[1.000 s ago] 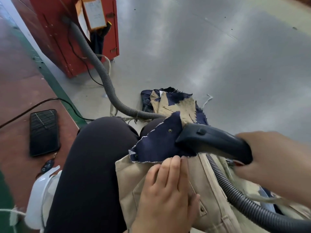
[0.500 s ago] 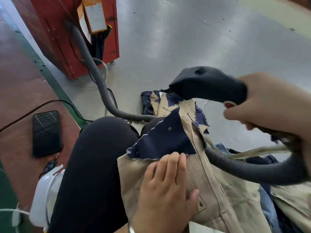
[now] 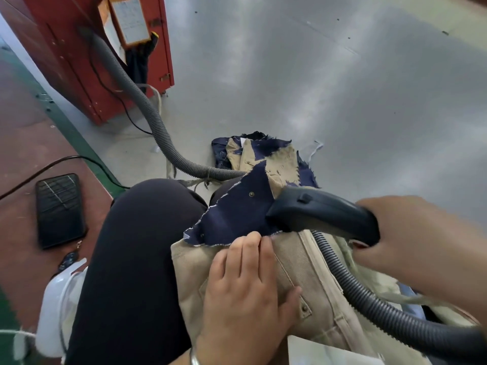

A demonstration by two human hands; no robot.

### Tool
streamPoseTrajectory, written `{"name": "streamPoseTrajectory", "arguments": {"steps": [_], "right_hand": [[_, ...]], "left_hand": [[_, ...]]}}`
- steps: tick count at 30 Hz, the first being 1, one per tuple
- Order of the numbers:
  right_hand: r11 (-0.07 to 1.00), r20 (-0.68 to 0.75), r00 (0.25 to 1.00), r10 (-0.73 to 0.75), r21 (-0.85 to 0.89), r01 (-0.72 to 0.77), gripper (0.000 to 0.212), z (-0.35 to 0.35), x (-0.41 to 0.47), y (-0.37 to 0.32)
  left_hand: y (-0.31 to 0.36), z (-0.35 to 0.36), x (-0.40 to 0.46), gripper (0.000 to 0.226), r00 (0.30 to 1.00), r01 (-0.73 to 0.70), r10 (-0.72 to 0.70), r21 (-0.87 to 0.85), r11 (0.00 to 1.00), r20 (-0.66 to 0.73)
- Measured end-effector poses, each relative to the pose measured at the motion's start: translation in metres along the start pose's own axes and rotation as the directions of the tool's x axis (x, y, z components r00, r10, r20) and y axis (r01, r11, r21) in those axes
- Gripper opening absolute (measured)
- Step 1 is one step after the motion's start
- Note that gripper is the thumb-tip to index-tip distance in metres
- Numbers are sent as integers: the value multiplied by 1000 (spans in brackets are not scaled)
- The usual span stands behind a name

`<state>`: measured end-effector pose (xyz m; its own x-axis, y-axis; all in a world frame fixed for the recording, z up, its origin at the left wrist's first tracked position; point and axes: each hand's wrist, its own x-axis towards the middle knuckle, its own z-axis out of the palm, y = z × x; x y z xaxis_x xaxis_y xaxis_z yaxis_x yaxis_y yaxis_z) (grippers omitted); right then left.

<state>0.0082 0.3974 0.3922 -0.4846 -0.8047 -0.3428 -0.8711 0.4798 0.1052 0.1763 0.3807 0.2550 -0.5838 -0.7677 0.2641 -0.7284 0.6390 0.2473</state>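
At the far left edge a white plastic object (image 3: pixel 59 306) is lying on the red floor (image 3: pixel 23 143), partly cut off by the frame and too unclear to name, and just above it a small dark keyring (image 3: pixel 69 259) is hanging off a flat black device (image 3: pixel 59 209) with a ribbed face. A black cable (image 3: pixel 79 159) is curving past it toward the red cabinet (image 3: pixel 87 75), where a sheet of paper (image 3: pixel 130 19) is hanging, its print too small to read. A grey ribbed hose (image 3: pixel 147 111) is running down from the cabinet across the grey floor (image 3: pixel 342 88) and disappearing behind the person's black-clad leg (image 3: pixel 137 259) and a heap of navy and beige scraps (image 3: pixel 259 154). A beige garment (image 3: pixel 311 291) is lying draped over the lap, with a frayed navy patch (image 3: pixel 234 219) resting on its upper edge. The left hand (image 3: pixel 247 288) is lying flat on the garment, fingers straight and close together, fingertips touching the patch's lower edge and holding the cloth down. To the right, the black nozzle (image 3: pixel 321 217) is resting its tip on the patch, covering part of it. The right hand (image 3: pixel 421 246) is wrapping its fingers around the nozzle's rear end, gripping it. More ribbed hose is trailing from under the nozzle across the garment to the lower right corner; whether it is joining the stretch by the cabinet is hidden. Cloth beneath the right hand is blurring into an unreadable jumble
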Motion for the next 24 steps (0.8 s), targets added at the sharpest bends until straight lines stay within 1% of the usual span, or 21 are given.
{"name": "streamPoseTrajectory", "arguments": {"steps": [3, 5, 9, 11, 12, 13, 14, 16, 17, 18, 19, 21, 22, 23, 24], "right_hand": [[997, -99, 993, -65, 46, 70, 20, 1, 21, -12], [995, -128, 989, -80, 56, 88, 21, -1, 38, -21], [976, -206, 978, -35, 204, 78, 18, -12, 60, -21], [936, -269, 963, -13, 337, 106, 16, -19, 61, -6], [909, -294, 956, -5, 398, 127, 14, -21, 58, 2], [886, -307, 952, 1, 442, 141, 13, -22, 54, 10], [870, -308, 951, 6, 470, 147, 13, -22, 50, 17], [848, -295, 955, 25, 512, 136, 14, -19, 41, 27], [846, -282, 959, 29, 518, 127, 13, -17, 37, 30], [850, -271, 962, 25, 512, 122, 13, -15, 35, 33], [855, -260, 965, 18, 505, 120, 12, -13, 33, 35], [861, -249, 969, 9, 494, 119, 12, -11, 31, 37], [865, -247, 969, 4, 487, 121, 12, -10, 31, 37], [866, -247, 969, 0, 485, 124, 12, -10, 31, 38], [862, -249, 968, 2, 491, 125, 12, -10, 30, 39]], "left_hand": [[1, -1, 1, 68, 1000, 11, -11, -8, 1000, 21], [1, -2, 0, 68, 1000, 17, -17, -28, 999, 6], [0, -8, 1, 69, 999, 12, -10, -45, 999, 53], [-5, -14, 1, 66, 999, -5, 9, -71, 997, 52], [-11, -18, 3, 63, 999, -9, 11, -81, 997, 30], [-21, -23, 5, 60, 1000, 11, -11, -73, 997, 0], [-35, -28, 9, 60, 998, 61, -62, -40, 997, -29], [-67, -39, 20, 70, 974, 220, -216, 56, 974, -61], [-78, -44, 23, 74, 959, 282, -279, 89, 955, -47], [-83, -47, 24, 72, 950, 312, -313, 103, 944, -10], [-84, -49, 23, 65, 954, 294, -299, 103, 950, 36], [-80, -48, 13, 45, 985, 137, -142, 57, 989, 98], [-79, -50, 8, 38, 989, 67, -66, -7, 998, 135], [-81, -53, 5, 32, 986, 57, -36, -126, 990, 164], [-86, -59, 3, 25, 979, 111, -60, -263, 958, 193]]}}
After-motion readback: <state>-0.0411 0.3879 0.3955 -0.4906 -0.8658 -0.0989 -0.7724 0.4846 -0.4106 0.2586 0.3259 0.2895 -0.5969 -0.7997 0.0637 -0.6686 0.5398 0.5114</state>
